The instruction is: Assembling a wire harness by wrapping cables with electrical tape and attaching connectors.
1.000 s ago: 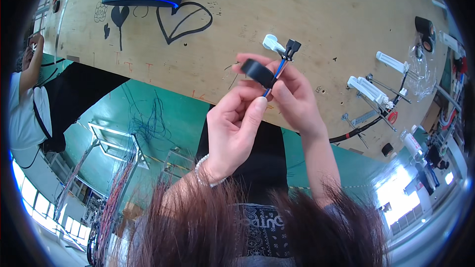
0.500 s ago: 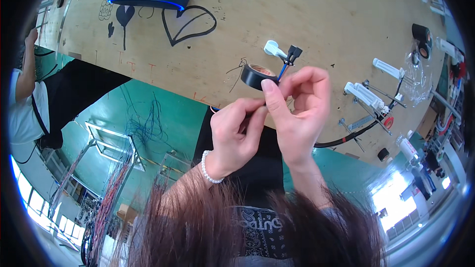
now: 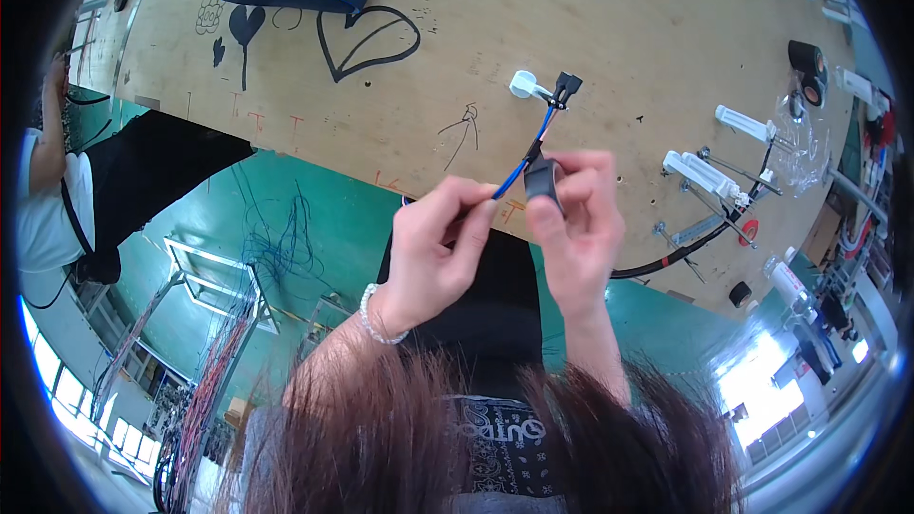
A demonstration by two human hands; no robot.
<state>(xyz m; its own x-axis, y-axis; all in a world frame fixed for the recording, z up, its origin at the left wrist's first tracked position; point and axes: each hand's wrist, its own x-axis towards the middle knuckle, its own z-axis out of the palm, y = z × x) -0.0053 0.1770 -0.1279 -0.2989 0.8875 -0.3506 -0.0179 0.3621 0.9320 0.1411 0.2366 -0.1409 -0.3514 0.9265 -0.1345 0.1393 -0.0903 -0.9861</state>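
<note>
Pinching a blue wire (image 3: 519, 169) between the thumb and forefinger of your left hand (image 3: 433, 247), you hold a black tape roll (image 3: 543, 179) in your right hand (image 3: 581, 228), fingers closed, above the plywood table (image 3: 619, 29). Slack fingers could let the tape unwind or wrinkle beside the black plug (image 3: 567, 88).

Thin blue wire (image 3: 522, 164) running slantwise above the near edge of the plywood table (image 3: 609, 38), black and white connectors (image 3: 550, 90) at its far end, small roll of black tape (image 3: 543, 177) against its middle, held upright on edge
</note>
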